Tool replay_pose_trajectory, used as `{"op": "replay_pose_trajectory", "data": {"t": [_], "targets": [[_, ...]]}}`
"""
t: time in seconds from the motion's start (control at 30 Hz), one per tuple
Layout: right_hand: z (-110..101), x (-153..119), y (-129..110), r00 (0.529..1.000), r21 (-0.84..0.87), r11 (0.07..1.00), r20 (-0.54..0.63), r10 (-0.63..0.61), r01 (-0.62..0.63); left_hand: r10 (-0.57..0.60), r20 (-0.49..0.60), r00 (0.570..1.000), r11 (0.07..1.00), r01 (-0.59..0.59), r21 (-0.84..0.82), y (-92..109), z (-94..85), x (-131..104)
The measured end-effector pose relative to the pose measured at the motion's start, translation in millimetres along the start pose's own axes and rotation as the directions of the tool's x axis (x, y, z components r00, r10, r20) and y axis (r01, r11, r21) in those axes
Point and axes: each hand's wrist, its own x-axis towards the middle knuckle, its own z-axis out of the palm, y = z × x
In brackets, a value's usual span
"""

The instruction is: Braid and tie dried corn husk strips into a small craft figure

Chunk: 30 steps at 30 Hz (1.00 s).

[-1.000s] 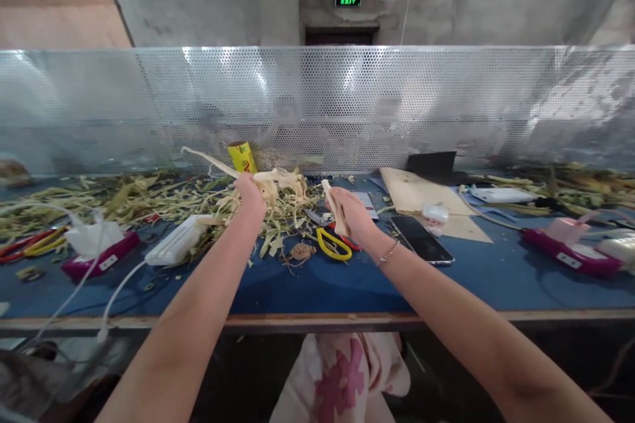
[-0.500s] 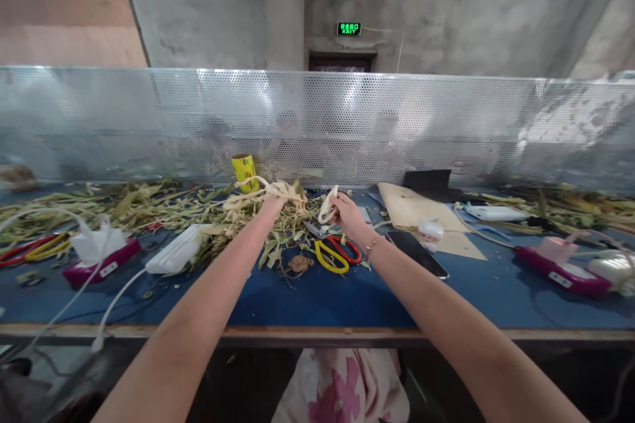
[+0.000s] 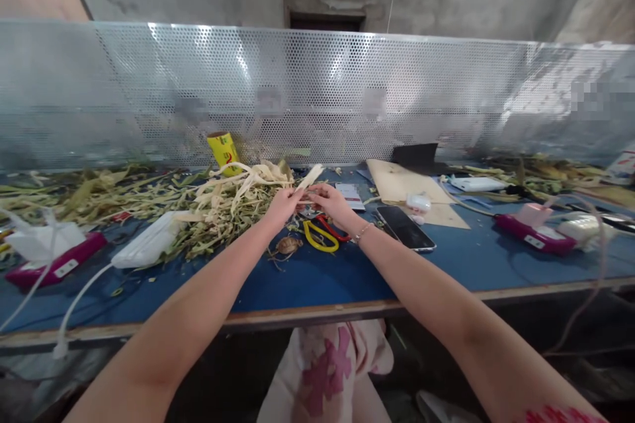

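Observation:
Over the middle of the table my two hands meet at a pale, flat plant strip (image 3: 311,176), which sticks up between them. My left hand (image 3: 284,203) is closed on its lower part. My right hand (image 3: 330,203) pinches at it from the right, its fingertips partly hidden. Left of my left hand lies a heap of dried plant strips (image 3: 225,201), with long cream strips on top. Below the hands are scissors with one yellow and one red handle (image 3: 320,238); their blades are hidden. A brown, rounded lump with thin root-like threads (image 3: 288,246) lies beside them.
A yellow tube (image 3: 223,149) stands tilted at the back. On the left are a white power strip (image 3: 149,241) and a maroon power strip (image 3: 62,261). A phone (image 3: 404,228), beige card (image 3: 421,185) and another maroon power strip (image 3: 536,234) lie right. A perforated metal screen (image 3: 317,92) runs behind.
My left hand has left the cream strips on the heap and come right to my right hand. The looped pale strip now stands flatter between both hands. The view has tilted down and shifted right.

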Motion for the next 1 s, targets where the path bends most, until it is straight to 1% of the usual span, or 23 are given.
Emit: {"op": "replay_pose_trajectory", "data": {"t": [0.07, 0.1, 0.17, 0.23, 0.3, 0.37, 0.43, 0.5, 0.57, 0.63, 0.7, 0.8, 0.87, 1.0], "targets": [[-0.4, -1.6, -0.1, 1.000, -0.048, 0.999, 0.007, 0.013, -0.013, -0.080, -0.052, 0.995, 0.983, 0.070, -0.168, -1.7, 0.8, 0.2], [-1.0, -2.1, 0.1, 0.999, -0.074, 0.997, 0.020, 0.026, -0.024, -0.095, -0.072, 0.993, 0.972, 0.078, -0.221, -2.4, 0.6, 0.7], [-2.5, -2.5, 1.2, 0.997, -0.120, 0.992, 0.066, 0.043, -0.035, -0.089, -0.111, 0.990, 0.958, 0.055, -0.280, -3.6, -0.7, 2.4], [-3.4, -2.9, 2.2, 0.990, -0.168, 0.986, 0.137, 0.046, -0.022, -0.064, -0.132, 0.989, 0.946, 0.018, -0.324, -4.7, -2.4, 4.3], [-3.2, -3.6, 1.7, 0.977, -0.208, 0.978, 0.208, 0.036, 0.008, -0.049, -0.112, 0.992, 0.931, 0.005, -0.365, -5.1, -3.6, 5.2], [-2.1, -4.5, -1.0, 0.973, -0.235, 0.971, 0.230, 0.004, 0.052, -0.055, -0.044, 0.997, 0.922, 0.034, -0.386, -4.8, -3.9, 4.6], [-1.1, -5.5, -5.5, 0.983, -0.253, 0.962, 0.174, -0.063, 0.106, -0.063, 0.037, 0.997, 0.930, 0.072, -0.361, -4.5, -3.4, 2.9], [-1.0, -6.1, -9.9, 0.987, -0.280, 0.948, 0.086, -0.134, 0.153, -0.046, 0.090, 0.995, 0.951, 0.071, -0.299, -5.4, -2.4, 1.0], [-1.9, -6.0, -12.6, 0.983, -0.317, 0.931, 0.025, -0.182, 0.180, 0.003, 0.119, 0.993, 0.978, 0.022, -0.206, -7.8, -1.5, 0.0], [-3.3, -5.1, -12.5, 0.979, -0.367, 0.911, -0.006, -0.204, 0.188, 0.068, 0.155, 0.986, 0.994, -0.053, -0.100, -10.9, -1.1, -0.1], [-4.4, -3.6, -10.2, 0.978, -0.413, 0.893, -0.023, -0.207, 0.180, 0.115, 0.200, 0.973, 0.993, -0.111, -0.031, -13.2, -1.1, 0.2], [-4.7, -1.4, -6.4, 0.978, -0.453, 0.876, -0.037, -0.204, 0.166, 0.154, 0.244, 0.957, 0.988, -0.150, -0.033, -14.3, -1.3, 0.5], [-4.4, -0.6, -5.4, 0.979, -0.465, 0.871, -0.043, -0.200, 0.158, 0.162, 0.250, 0.954, 0.987, -0.156, -0.047, -14.0, -1.2, 0.3], [-4.8, -0.5, -6.4, 0.984, -0.444, 0.887, -0.054, -0.171, 0.130, 0.129, 0.229, 0.965, 0.990, -0.112, -0.084, -11.8, -0.3, -1.2]]}}
